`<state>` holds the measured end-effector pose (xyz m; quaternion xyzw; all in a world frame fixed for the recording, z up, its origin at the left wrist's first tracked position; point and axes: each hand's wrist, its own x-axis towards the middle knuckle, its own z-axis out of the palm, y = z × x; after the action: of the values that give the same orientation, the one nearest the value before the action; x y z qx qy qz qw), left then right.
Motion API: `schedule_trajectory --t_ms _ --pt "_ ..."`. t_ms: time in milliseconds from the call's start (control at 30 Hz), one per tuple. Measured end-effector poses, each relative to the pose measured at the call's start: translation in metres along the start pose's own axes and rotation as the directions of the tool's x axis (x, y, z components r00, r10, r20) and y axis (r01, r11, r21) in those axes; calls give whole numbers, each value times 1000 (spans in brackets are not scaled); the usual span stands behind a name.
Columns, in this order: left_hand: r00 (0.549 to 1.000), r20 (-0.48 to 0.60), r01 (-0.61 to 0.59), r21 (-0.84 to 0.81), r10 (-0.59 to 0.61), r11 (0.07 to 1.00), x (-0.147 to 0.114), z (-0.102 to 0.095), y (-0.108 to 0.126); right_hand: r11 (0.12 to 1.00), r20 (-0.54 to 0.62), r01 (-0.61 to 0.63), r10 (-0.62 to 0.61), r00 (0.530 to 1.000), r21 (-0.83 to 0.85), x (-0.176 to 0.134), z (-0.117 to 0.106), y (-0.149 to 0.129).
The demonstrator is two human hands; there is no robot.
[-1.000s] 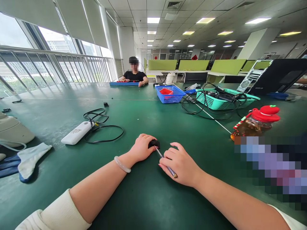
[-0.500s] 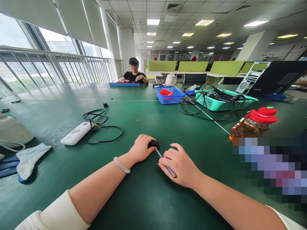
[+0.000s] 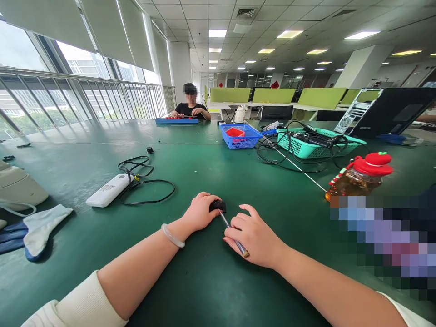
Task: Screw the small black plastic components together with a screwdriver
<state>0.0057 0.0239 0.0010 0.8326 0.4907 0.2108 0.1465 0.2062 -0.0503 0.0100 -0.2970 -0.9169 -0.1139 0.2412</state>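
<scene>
Left hand (image 3: 200, 211) braces a black block (image 3: 220, 206); right hand (image 3: 254, 237) points a slim tool (image 3: 241, 248) at it.
The left fingers curl around the block on the table (image 3: 204, 281), apparently steadying it; the right fingers pinch the tool pencil-like, probably for control; tip contact is unclear. Beyond the fingers, a blue basket (image 3: 240, 143) holds a red tray (image 3: 235, 132); farther right, a teal basket (image 3: 299, 149) carries black cables (image 3: 316, 137); well right of the fingers, a bottle (image 3: 374, 169) holds brown liquid (image 3: 361, 182).

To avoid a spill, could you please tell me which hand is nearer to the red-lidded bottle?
Right. The right hand, holding a slim tool, is left of the bottle; the left hand is farther left, on a small black object.
</scene>
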Motion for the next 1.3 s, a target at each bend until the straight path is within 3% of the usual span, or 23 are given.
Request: schedule_trajectory --t_ms 633,1067,1300 --pt "1000 2 25 -22 -24 999 0 -2 2 999 -5 -45 45 999 -5 2 -3 0" --pt "999 11 47 -8 -47 999 -2 -4 6 1000 7 -10 10 1000 4 0 -1 1" --pt "999 8 46 -16 -46 999 -2 -3 3 1000 112 -8 9 994 -5 0 -3 2"
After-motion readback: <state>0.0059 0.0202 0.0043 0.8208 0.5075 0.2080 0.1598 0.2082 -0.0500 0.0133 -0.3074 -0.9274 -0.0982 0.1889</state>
